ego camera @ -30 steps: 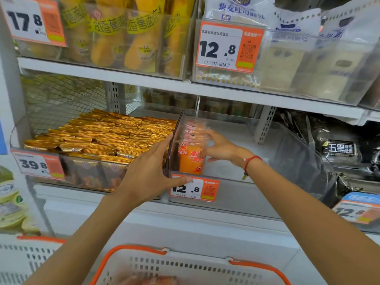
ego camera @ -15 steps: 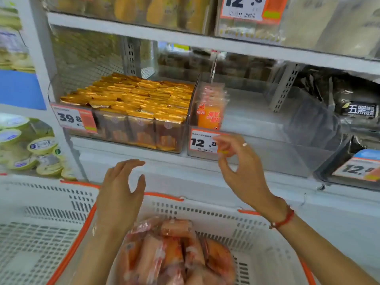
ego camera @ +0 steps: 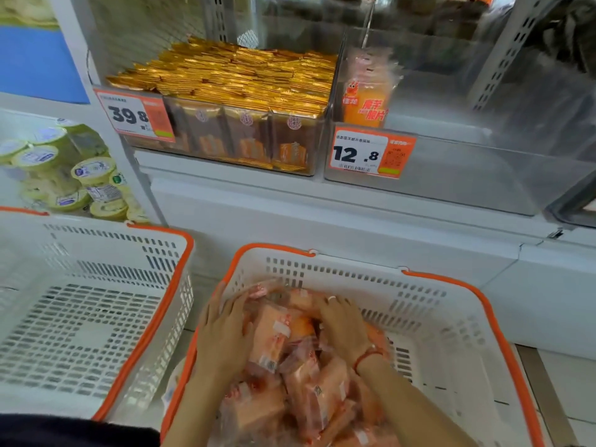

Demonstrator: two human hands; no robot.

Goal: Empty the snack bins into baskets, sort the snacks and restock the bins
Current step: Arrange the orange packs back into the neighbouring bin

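Glossy gold foil packs (ego camera: 238, 72), clear bin (ego camera: 451, 175)

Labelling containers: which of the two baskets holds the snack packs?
The right basket, under both hands, holds the orange packs; the left basket shows none.

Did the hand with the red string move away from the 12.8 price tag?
Yes. The right hand dropped from the 12.8 price tag into the basket, resting on the orange snack packs.

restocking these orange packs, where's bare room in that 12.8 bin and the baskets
The 12.8 bin is bare right of its few upright orange packs. The left basket is bare. Crowded: the right basket, piled under both hands, and the gold-pack bin.
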